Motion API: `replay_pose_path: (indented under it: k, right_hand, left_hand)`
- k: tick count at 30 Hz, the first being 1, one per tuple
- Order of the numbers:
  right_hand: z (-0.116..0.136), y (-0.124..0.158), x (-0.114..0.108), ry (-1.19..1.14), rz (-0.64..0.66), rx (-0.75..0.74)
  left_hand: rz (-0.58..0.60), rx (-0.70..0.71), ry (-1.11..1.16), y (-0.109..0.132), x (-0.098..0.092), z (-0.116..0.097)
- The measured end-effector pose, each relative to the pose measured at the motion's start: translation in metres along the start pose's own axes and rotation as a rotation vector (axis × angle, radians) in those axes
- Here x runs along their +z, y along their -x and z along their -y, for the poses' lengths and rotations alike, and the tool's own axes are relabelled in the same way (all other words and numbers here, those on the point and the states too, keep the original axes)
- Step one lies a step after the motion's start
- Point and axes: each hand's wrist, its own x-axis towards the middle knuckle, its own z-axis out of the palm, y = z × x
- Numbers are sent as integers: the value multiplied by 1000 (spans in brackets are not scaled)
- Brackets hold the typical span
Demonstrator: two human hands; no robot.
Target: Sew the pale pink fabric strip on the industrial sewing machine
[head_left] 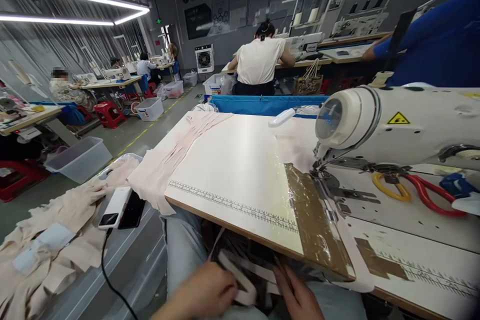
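Below the table's front edge, over my lap, my left hand is closed and slightly blurred, with a pale fabric strip looping out of it. The strip runs across to my right hand, whose fingers are pressed together on its other part. Dark shadow under the table hides some of the fingertips. Above them is the white sewing table with a printed ruler along its edge. The sewing machine stands at the right, a pale pink fabric piece lying by its needle.
Pink fabric drapes over the table's left corner. At the left, a heap of pale cut pieces lies beside a white power bank and a dark phone. Red-and-yellow-handled scissors rest under the machine. Co-workers sit beyond.
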Motion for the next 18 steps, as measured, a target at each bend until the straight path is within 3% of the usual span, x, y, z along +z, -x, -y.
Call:
replay_pose_path:
  k: [2, 4, 8, 11, 13, 18]
  right_hand:
    - [21, 3, 4, -145, -65, -49]
    - [42, 5, 6, -250, -110, -93]
    - [61, 10, 9, -198, -51, -46]
    - [51, 13, 10, -52, -10, 33]
    - [39, 12, 9, 61, -8, 99]
    - [12, 3, 2, 295, -27, 251]
  left_hand:
    - [60, 54, -92, -44, 23, -8]
    - [34, 58, -129, -68, 37, -15]
    - [-13, -32, -92, -65, 38, -18]
    - [-19, -73, -24, -39, 25, -8]
    - [4, -62, -58, -9, 12, 1]
    - [94, 78, -130, 105, -24, 8]
